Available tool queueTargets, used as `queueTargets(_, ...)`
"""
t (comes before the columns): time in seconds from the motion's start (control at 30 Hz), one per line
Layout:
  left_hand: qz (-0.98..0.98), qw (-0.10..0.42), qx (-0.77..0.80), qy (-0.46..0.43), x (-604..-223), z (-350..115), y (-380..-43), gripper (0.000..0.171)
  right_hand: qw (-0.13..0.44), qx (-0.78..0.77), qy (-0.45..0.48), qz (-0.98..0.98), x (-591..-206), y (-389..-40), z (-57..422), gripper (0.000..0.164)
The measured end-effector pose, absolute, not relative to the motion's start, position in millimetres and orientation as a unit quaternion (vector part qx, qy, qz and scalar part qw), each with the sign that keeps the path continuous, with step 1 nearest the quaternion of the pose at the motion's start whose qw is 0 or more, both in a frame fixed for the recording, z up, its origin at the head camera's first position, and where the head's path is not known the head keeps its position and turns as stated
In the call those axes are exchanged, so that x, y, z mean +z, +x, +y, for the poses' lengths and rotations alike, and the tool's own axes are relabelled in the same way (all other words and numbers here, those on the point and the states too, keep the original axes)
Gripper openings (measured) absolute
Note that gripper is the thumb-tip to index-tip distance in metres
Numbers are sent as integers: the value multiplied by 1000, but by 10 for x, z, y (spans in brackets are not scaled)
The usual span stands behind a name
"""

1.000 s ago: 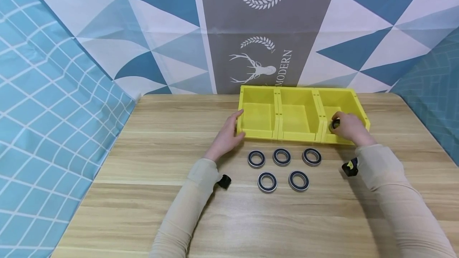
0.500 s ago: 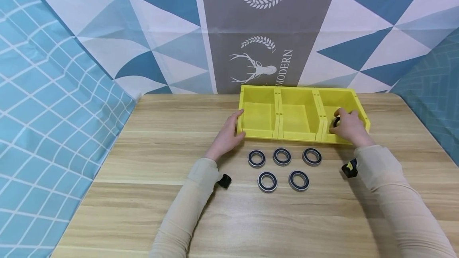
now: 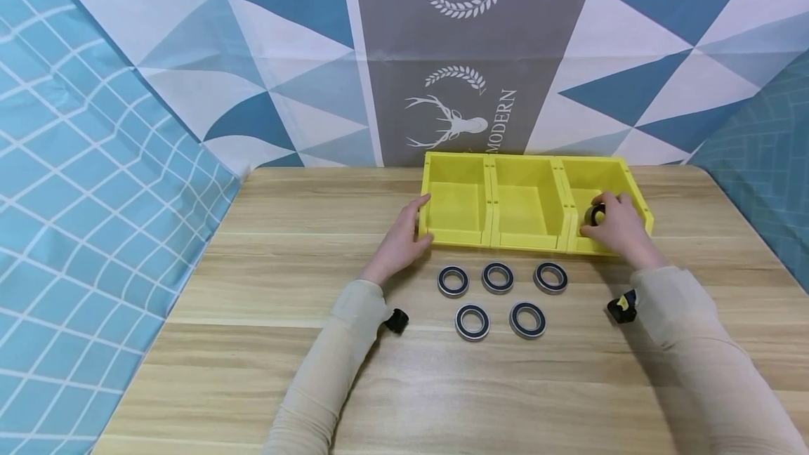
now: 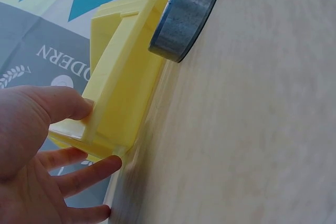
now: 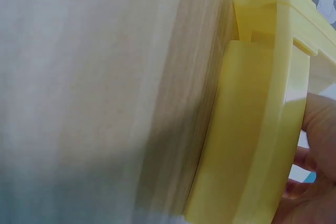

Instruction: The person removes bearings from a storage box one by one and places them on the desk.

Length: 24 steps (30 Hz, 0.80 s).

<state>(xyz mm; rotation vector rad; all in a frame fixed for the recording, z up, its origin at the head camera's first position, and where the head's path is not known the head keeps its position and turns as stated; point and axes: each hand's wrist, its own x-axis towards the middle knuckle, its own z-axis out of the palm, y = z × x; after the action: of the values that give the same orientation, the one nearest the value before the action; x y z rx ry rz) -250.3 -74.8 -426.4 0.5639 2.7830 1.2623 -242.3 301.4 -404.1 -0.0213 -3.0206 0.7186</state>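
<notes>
A yellow three-compartment bin (image 3: 527,240) stands at the back of the table. Inside its right compartment, my right hand (image 3: 622,229) pinches a dark ring-shaped ball bearing (image 3: 589,215), tilted up on edge between thumb and fingers. In the right wrist view the bin's front wall (image 5: 247,129) hides the bearing and much of the right hand (image 5: 320,156). My left hand (image 3: 402,236) touches the bin's left end, thumb at the front corner and fingers spread along the side. The left wrist view shows this left hand (image 4: 47,150) against the bin's end (image 4: 123,114).
Several more bearings lie flat in front of the bin, three in a back row, including a left one (image 3: 442,287), and two nearer ones, including a right one (image 3: 514,324). One bearing (image 4: 184,22) shows close up in the left wrist view. A patterned cloth (image 3: 468,41) hangs behind.
My right hand has shifted slightly within the right compartment, and the bearing in it shows more of its ring. The left hand stays at the bin's end, and the loose bearings have not moved.
</notes>
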Motion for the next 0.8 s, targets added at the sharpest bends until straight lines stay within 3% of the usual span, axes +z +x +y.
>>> queueTargets(0.8,894,17,408,186,-4270,-758,-2503,74,147,278,8,-949,-4025,-2109,2938,53)
